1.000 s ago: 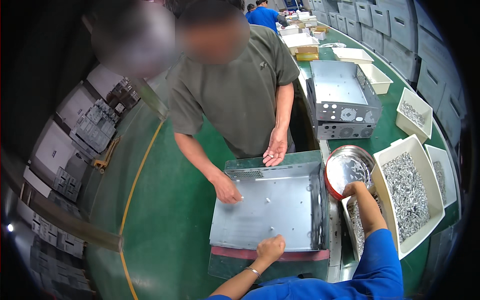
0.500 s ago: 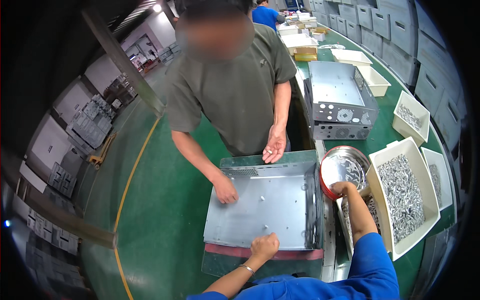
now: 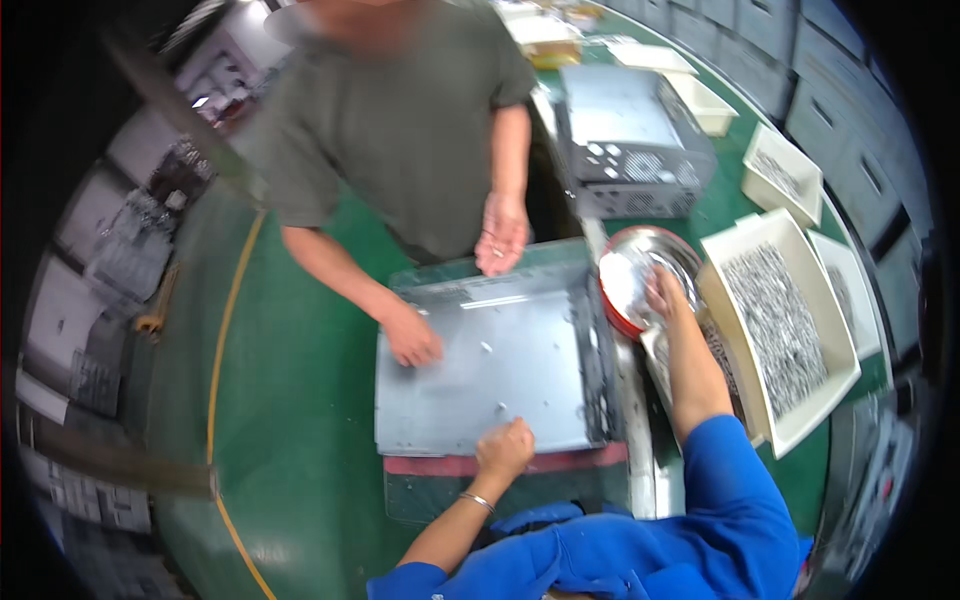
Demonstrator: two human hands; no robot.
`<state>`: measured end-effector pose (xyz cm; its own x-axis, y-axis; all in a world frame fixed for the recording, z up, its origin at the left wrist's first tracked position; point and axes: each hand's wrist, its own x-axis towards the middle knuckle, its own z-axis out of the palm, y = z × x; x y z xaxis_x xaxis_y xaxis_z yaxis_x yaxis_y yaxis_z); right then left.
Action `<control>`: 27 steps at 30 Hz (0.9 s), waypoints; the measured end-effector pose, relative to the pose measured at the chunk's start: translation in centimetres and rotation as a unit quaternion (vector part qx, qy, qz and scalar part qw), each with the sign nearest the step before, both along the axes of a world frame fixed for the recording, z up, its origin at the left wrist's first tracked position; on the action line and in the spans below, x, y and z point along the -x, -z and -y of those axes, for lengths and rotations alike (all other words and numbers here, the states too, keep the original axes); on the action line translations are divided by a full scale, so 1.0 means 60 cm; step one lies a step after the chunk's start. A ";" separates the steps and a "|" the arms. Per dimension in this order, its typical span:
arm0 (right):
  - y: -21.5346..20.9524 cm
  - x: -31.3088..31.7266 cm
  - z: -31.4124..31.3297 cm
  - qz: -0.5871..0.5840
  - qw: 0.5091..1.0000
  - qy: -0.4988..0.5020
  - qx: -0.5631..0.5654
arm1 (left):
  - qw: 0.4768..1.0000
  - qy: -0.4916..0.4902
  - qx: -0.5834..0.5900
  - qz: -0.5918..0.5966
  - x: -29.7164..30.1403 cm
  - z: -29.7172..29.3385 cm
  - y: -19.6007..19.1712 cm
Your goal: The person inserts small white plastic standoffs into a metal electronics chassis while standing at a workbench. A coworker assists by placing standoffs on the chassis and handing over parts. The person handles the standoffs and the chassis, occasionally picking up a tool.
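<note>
My left hand (image 3: pixel 505 449), with a bracelet at the wrist, is closed at the near edge of a shallow grey sheet-metal chassis (image 3: pixel 540 380). Whatever its fingers hold, if anything, is hidden. My right hand (image 3: pixel 663 292) reaches into a round metal bowl with a red outside (image 3: pixel 622 272); its fingers are blurred. A few small pale pieces lie on the chassis floor, one (image 3: pixel 487 347) near its middle. Across from me, a co-worker's hand (image 3: pixel 412 336) touches the chassis on the left. The co-worker's other hand (image 3: pixel 502 235) is palm up with small pieces in it.
Right of the bowl, a cream bin (image 3: pixel 836 372) full of small metal parts leans over another bin (image 3: pixel 655 350). More cream bins (image 3: pixel 750 185) line the green bench. Stacked perforated metal cases (image 3: pixel 640 145) stand beyond the bowl. Grey crates (image 3: pixel 850 150) form a wall at right.
My right hand has moved from the bowl's near rim further into it. The whole view has shifted, so the scene sits higher and further left. My left hand stays closed at the chassis edge.
</note>
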<state>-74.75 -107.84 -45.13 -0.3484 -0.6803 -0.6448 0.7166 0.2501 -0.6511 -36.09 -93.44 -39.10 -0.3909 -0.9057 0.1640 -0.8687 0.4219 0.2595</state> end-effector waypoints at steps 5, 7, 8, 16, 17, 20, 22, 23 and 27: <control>-0.023 -0.014 -0.013 0.162 0.959 0.051 0.224 | 1.000 0.001 0.018 -0.011 -0.001 -0.002 -0.013; -0.027 -0.014 -0.027 0.167 0.948 0.040 0.269 | 1.000 0.002 0.021 -0.021 0.003 -0.003 -0.011; -0.036 -0.025 -0.035 0.165 0.948 0.053 0.267 | 0.999 0.005 0.025 -0.023 0.002 -0.001 -0.009; -0.058 -0.041 -0.047 0.204 0.936 0.153 0.243 | 0.998 0.006 -0.029 -0.051 -0.001 0.004 -0.026; -0.063 -0.050 -0.057 0.224 0.930 0.136 0.259 | 0.997 0.009 -0.047 -0.061 -0.003 0.001 -0.024; -0.090 -0.085 -0.091 0.283 0.909 0.085 0.294 | 0.982 0.062 -0.084 -0.156 -0.017 0.011 -0.022; -0.116 -0.131 -0.133 0.289 0.908 0.042 0.300 | 0.963 0.120 -0.094 -0.223 -0.032 0.020 -0.020; -0.128 -0.150 -0.159 0.291 0.907 0.023 0.304 | 0.962 0.131 -0.093 -0.220 -0.036 0.023 -0.025; -0.139 -0.251 -0.251 0.273 0.934 -0.072 0.219 | 0.965 0.164 -0.095 -0.182 -0.071 0.015 -0.036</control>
<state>-59.72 -92.77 -36.79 0.0665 -0.9346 -0.3494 0.9511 0.1652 -0.2610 -31.84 -94.34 -36.92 -0.6094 -0.7702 0.1882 -0.5331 0.5738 0.6217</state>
